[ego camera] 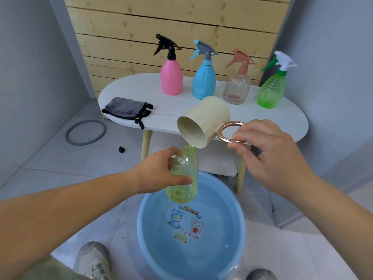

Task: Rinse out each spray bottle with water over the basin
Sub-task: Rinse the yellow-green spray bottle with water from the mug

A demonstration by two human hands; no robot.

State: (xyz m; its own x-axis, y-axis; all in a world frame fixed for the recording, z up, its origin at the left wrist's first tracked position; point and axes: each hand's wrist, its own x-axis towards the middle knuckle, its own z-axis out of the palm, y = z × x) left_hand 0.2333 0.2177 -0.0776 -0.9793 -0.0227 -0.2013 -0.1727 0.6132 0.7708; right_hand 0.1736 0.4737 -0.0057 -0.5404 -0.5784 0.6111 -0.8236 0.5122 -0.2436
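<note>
Single head-worn wide-angle view. The camera is looking forward and steeply down from above the person's own forearms, which are entering from the lower corners. The round pale-blue plastic basin (222,263) on the grey tiled floor (60,162) is lying close beneath the lens, filling the lower centre. The left hand (159,170) and right hand (268,150) are sitting near, mid-frame. The oval white low table (282,118) and pale wooden slatted wall (161,17) are occupying the upper frame, farther off.

Yellow-green bottle (187,166) above the blue basin (222,199)
My left grip (157,170) holds it nearly upright, spray head off; the pink bottle (171,77), blue bottle (203,81), clear bottle (237,87) and green bottle (271,91) stand in a row on the tabletop (125,89).
</note>
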